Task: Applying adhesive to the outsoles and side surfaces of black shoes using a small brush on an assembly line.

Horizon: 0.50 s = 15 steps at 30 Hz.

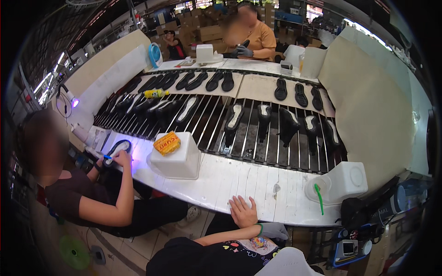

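Observation:
My right hand (243,212) is bare and lies on the near edge of the white worktable (221,184), fingers stretched out and holding nothing. My left forearm crosses over its wrist, with a green band. Beyond the band, my left hand (275,231) seems to be in a grey glove; its fingers are not distinguishable. Past the table edge, black wedge-heeled shoes (288,124) with pale insoles stand on metal rollers, apart from my hands. Black soles (300,95) line a board behind them.
On the left a person holds a shoe (117,152) under a violet light. An upturned white container (177,158) carries a yellow packet (166,143). At right are a white container (348,181) and a cup with a green-handled tool (318,198). Another person stands across the line.

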Motion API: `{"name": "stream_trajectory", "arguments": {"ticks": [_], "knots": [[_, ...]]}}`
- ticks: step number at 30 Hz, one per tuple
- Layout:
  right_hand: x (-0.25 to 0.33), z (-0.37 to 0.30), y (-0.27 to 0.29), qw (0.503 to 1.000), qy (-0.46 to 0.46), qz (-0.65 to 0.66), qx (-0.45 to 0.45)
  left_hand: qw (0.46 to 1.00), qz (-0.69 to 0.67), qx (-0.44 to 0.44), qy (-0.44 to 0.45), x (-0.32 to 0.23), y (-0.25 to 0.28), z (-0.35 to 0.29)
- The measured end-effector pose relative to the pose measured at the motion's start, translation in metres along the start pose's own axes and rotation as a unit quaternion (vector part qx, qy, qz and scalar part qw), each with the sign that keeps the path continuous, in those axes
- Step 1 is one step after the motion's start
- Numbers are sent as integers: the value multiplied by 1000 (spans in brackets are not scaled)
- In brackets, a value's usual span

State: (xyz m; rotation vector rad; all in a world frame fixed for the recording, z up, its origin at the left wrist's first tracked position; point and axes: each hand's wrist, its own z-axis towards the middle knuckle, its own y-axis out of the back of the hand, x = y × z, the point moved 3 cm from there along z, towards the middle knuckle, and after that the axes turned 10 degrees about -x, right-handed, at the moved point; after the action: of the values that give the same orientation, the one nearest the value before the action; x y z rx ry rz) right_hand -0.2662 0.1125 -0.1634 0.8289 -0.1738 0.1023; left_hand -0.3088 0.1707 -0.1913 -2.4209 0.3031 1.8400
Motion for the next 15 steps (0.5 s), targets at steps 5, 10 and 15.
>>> {"name": "stream_trajectory", "arguments": {"ticks": [5,10,15], "knots": [[-1,1,1,1000,-15,6,13,1000,-5,21,-10,-12,2,-5],[-1,1,1,1000,-15,11,-2,1000,16,10,8,-20,3,-7],[-3,0,0,1000,-20,8,15,999,12,12,36,-20,2,-6]]}}
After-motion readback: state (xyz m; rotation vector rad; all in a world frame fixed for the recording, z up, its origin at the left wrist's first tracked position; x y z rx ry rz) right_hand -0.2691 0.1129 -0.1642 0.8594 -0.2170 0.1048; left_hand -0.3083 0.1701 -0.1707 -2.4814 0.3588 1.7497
